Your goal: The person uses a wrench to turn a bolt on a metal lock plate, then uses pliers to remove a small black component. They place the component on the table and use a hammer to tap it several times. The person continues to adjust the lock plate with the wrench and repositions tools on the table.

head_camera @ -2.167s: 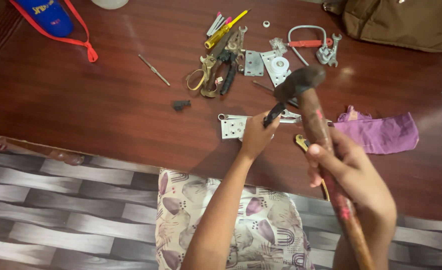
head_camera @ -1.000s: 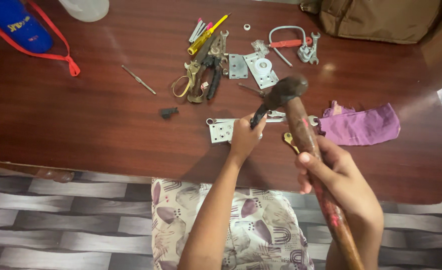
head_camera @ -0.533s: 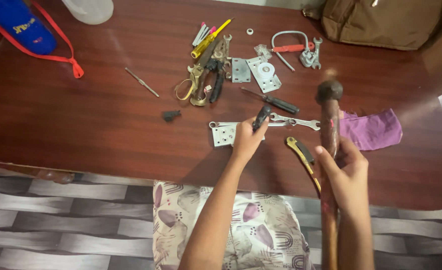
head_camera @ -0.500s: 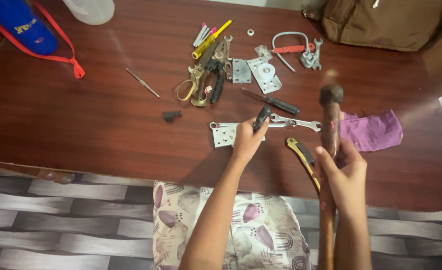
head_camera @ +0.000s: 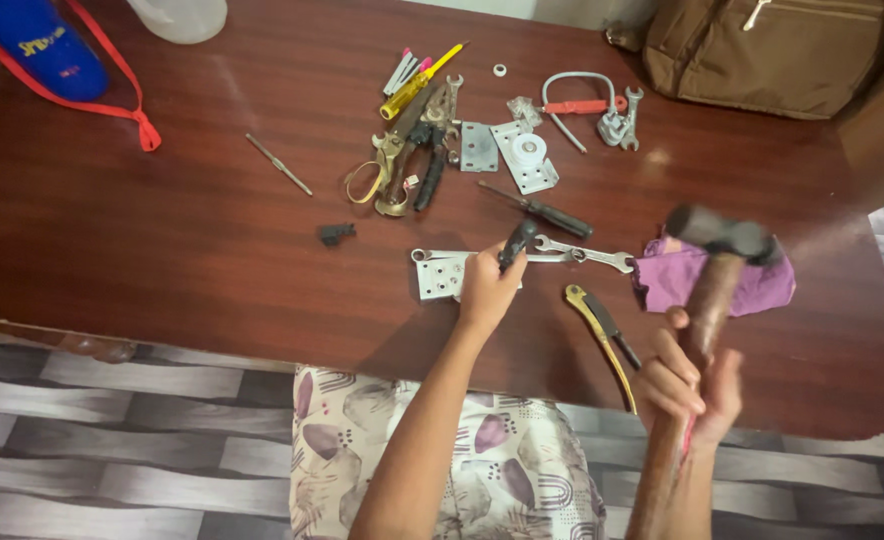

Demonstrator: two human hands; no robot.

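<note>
Hammer (head_camera: 714,262), one, with a dark blocky metal head and a worn brown wooden handle, stands raised over the right side of the bench (head_camera: 162,240), above a crumpled purple cloth (head_camera: 762,285). The right hand (head_camera: 690,385) has its fingers wrapped tight around the handle. The left hand (head_camera: 487,290) closes its fingers on one black-handled tool (head_camera: 515,243), set upright on a flat square metal plate (head_camera: 442,275) with corner holes. Just beside lie one silver spanner (head_camera: 584,253) and one pair of yellow-handled pliers (head_camera: 602,330). The bench is glossy, dark red wood.
</note>
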